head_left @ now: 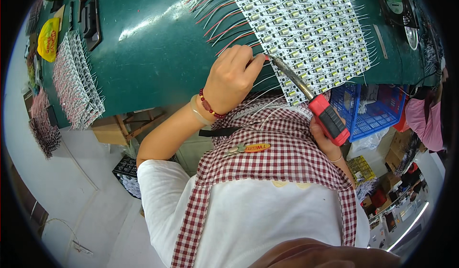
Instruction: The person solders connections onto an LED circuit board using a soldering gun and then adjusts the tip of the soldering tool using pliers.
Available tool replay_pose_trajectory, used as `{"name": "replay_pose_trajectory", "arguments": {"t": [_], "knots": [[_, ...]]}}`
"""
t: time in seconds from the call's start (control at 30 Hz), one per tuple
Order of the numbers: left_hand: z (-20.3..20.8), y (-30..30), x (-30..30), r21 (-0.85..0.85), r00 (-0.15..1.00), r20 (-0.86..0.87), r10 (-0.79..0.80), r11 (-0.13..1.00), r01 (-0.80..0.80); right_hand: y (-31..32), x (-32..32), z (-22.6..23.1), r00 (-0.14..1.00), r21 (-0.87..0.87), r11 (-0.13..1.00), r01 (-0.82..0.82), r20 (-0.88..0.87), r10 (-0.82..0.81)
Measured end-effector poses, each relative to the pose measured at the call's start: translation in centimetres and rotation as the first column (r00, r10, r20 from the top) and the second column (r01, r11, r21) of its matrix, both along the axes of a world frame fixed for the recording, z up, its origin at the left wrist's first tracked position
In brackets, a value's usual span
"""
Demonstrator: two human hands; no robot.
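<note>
A white panel of many small circuit boards (306, 33) lies on the green table, with red and white wires (224, 17) sticking out along its left edge. At that edge my left hand (233, 74) is closed, thumb and forefinger pinched on a red wire; only a bit of red shows at the fingertips. My right hand (326, 141) grips a soldering iron (330, 120) by its red and black handle. The iron's metal shaft slants across the panel, and its tip is beside my left fingertips. Part of the right hand is hidden behind the handle.
On the green table (158, 53), a stack of wired boards (76, 81) and a yellow packet (48, 39) lie at the left. A black fan-like unit (395, 2) and a metal strip (380, 42) are at the right. Below the right edge stands a blue crate (375, 120).
</note>
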State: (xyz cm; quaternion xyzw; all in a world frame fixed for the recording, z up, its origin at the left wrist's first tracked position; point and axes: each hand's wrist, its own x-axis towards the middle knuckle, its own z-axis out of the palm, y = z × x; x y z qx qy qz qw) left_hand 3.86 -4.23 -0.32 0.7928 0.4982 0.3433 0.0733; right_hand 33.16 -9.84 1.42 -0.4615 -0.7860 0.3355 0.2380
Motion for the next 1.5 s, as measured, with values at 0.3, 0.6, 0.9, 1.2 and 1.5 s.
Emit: {"name": "replay_pose_trajectory", "arguments": {"t": [0.3, 0.6, 0.9, 1.2, 1.5], "knots": [[0.2, 0.1, 0.1, -0.014, 1.0, 0.011, -0.004, 1.0, 0.005, -2.1, 1.8, -1.2, 0.981, -0.253, 0.961, 0.112, -0.128, -0.148], [0.3, 0.1, 0.2, -0.012, 1.0, 0.001, 0.001, 1.0, -0.001, -0.2, -0.5, 1.1, 0.997, -0.088, 0.994, 0.066, -0.021, -0.068], [0.4, 0.0, 0.3, 0.004, 1.0, -0.008, 0.008, 1.0, -0.008, -2.7, 2.1, -0.3, 0.987, -0.327, 0.936, 0.131, -0.05, -0.156], [0.7, 0.2, 0.3, 0.048, 0.996, -0.088, 0.027, 0.999, -0.022, -2.9, 1.8, 0.1, 0.982, -0.316, 0.938, 0.142, -0.075, -0.174], [1.3, -1.1, 0.9, 0.068, 0.998, -0.069, -0.014, 0.998, 0.019, -4.4, 2.9, -0.4, 0.983, -0.294, 0.946, 0.137, -0.076, -0.166]]}}
